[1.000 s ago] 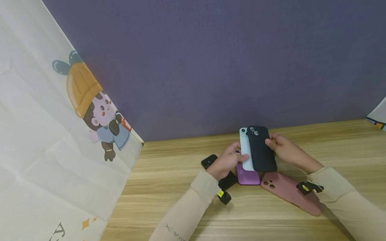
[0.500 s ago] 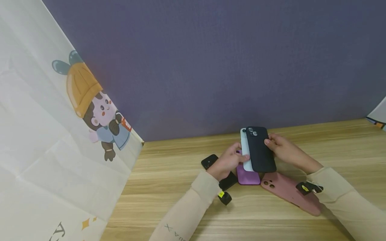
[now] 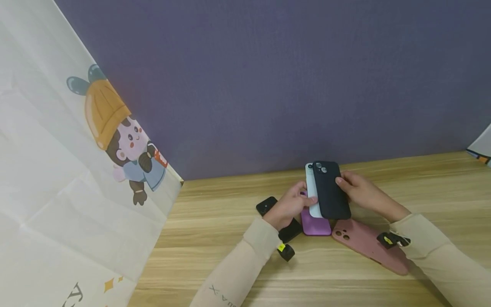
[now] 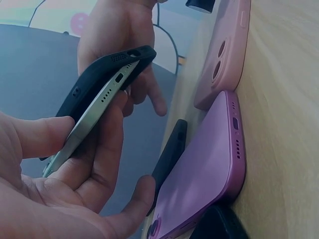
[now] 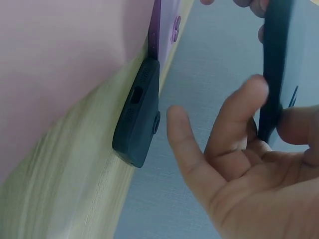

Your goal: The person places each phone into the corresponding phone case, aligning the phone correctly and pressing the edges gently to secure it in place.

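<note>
My left hand (image 3: pixel 289 204) pinches a pale mint phone (image 3: pixel 312 192) by its left edge, thumb across its back. A black phone case (image 3: pixel 331 192), held by my right hand (image 3: pixel 362 192), overlaps the phone's right part. The left wrist view shows the pale phone (image 4: pixel 94 112) tilted against the black case (image 4: pixel 89 79), one long side tucked in and the other sticking out. Thumb and curled fingers of the right hand (image 5: pixel 254 169) grip the case (image 5: pixel 275 64) at its edge. Both things are lifted above the table.
Below the hands lies a purple phone (image 3: pixel 316 226), touching a pink phone case (image 3: pixel 368 245) on its right. A black phone (image 3: pixel 266 205) lies partly under the left wrist. Another black case (image 5: pixel 137 114) shows in the right wrist view. A dark panel (image 3: pixel 268 106) stands behind the table.
The black case has shifted slightly left over the pale phone, covering a little more of it. Both hands keep their holds; the things on the table have not moved.
</note>
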Demonstrator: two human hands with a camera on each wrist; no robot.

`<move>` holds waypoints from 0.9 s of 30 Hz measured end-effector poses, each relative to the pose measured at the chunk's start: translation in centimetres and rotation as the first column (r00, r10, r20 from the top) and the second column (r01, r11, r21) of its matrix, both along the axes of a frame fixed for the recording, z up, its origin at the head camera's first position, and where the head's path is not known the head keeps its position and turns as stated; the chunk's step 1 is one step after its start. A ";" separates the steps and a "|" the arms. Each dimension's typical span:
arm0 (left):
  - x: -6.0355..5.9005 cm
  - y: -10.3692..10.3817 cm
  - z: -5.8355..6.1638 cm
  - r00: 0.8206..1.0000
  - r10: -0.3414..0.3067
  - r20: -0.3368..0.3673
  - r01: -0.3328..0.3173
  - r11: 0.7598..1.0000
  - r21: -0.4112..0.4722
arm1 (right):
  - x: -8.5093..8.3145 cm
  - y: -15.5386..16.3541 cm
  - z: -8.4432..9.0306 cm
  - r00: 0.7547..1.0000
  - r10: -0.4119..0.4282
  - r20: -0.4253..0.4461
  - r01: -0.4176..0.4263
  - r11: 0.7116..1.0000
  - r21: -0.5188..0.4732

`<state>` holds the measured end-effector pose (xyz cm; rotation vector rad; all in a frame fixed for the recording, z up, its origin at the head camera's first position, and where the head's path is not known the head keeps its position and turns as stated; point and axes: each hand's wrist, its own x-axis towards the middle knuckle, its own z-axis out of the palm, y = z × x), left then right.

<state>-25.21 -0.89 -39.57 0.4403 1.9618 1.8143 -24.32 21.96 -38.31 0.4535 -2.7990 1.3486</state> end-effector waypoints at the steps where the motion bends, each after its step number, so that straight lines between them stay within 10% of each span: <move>1: 0.0 0.0 0.0 1.000 0.000 0.000 0.000 1.000 0.000 | 0.0 0.0 0.0 1.000 -0.002 0.006 0.002 1.000 0.002; 27: -0.1 0.1 -0.3 1.000 0.023 0.002 -0.023 1.000 -0.017 | 0.3 0.0 0.1 1.000 0.026 0.017 -0.026 0.999 -0.028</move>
